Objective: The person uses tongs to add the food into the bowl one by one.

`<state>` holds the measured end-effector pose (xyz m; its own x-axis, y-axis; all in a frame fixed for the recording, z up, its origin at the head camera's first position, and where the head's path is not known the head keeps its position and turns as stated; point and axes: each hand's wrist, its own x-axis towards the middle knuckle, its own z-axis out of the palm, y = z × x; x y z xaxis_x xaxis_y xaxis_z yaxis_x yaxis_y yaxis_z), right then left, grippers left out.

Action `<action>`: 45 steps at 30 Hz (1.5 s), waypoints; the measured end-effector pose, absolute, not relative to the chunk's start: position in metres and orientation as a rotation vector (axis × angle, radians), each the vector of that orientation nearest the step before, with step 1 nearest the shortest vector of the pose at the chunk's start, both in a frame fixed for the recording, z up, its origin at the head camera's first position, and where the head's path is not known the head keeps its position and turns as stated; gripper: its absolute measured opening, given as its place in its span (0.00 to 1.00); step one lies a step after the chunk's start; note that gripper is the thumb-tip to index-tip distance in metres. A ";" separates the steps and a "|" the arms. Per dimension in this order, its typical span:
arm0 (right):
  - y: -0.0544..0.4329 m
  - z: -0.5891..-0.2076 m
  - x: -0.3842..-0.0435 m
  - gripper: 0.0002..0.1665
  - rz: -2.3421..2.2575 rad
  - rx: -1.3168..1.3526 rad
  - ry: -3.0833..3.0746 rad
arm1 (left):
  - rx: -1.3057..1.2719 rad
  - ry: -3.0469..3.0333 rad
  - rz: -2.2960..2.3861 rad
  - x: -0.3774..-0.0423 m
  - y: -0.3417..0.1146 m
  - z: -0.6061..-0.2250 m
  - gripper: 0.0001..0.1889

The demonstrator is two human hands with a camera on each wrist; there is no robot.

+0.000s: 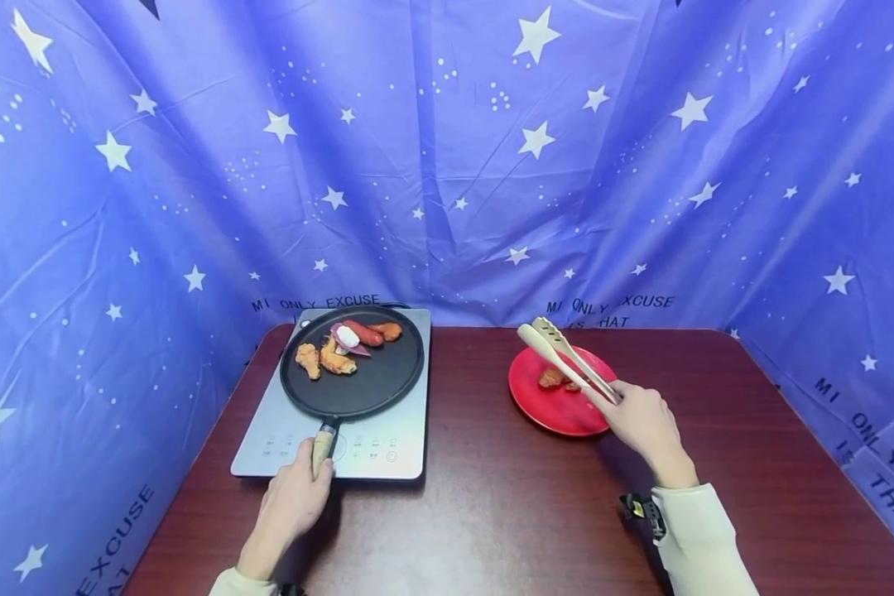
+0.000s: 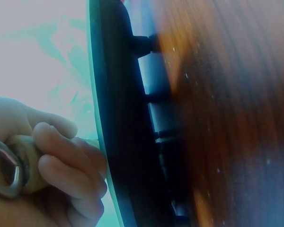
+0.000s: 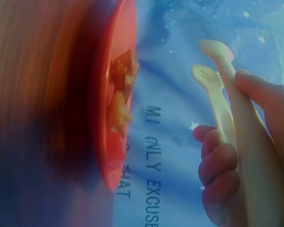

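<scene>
My left hand (image 1: 290, 497) grips the pale handle (image 1: 322, 454) of a flat black frying pan (image 1: 380, 385). In the left wrist view its fingers curl round the handle, whose end carries a metal ring (image 2: 14, 182). In the pan lie a red sausage (image 1: 363, 333), a purple-and-white piece (image 1: 348, 336), a chicken drumstick (image 1: 308, 361) and other browned pieces (image 1: 335, 358). My right hand (image 1: 644, 422) holds cream-coloured tongs (image 3: 244, 127), their tips apart with nothing between them. They hang over a red plate (image 1: 534, 399) bearing browned food pieces (image 3: 124, 71).
Under the pan is a silver induction cooker (image 1: 261, 459), its control marks facing the near side. Both cooker and plate rest on a dark red-brown wooden table (image 1: 484, 497). A blue curtain with white stars (image 1: 454, 149) hangs behind and along both sides.
</scene>
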<state>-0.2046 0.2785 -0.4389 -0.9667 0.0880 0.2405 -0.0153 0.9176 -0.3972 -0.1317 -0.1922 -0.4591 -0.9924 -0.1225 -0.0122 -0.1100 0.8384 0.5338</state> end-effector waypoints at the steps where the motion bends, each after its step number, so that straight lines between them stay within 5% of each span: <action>1: 0.280 -0.439 -0.204 0.33 0.588 -0.059 -2.833 | 0.190 -2.992 -0.869 -0.132 -0.192 -0.460 0.24; 20: 0.312 -0.445 -0.194 0.24 0.542 0.063 -2.861 | 0.195 -2.996 -0.872 -0.133 -0.194 -0.461 0.24; 37: 0.336 -0.439 -0.189 0.30 0.514 0.024 -3.009 | 0.193 -2.971 -0.863 -0.135 -0.195 -0.466 0.23; 45: 0.340 -0.436 -0.185 0.25 0.477 0.092 -3.013 | 0.191 -2.976 -0.869 -0.134 -0.194 -0.464 0.24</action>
<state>-0.1855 0.3397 -0.4359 -0.9942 -0.0452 0.0974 -0.0731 0.9494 -0.3053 -0.1336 -0.1944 -0.4643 -0.9919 -0.1274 -0.0005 -0.1076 0.8359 0.5382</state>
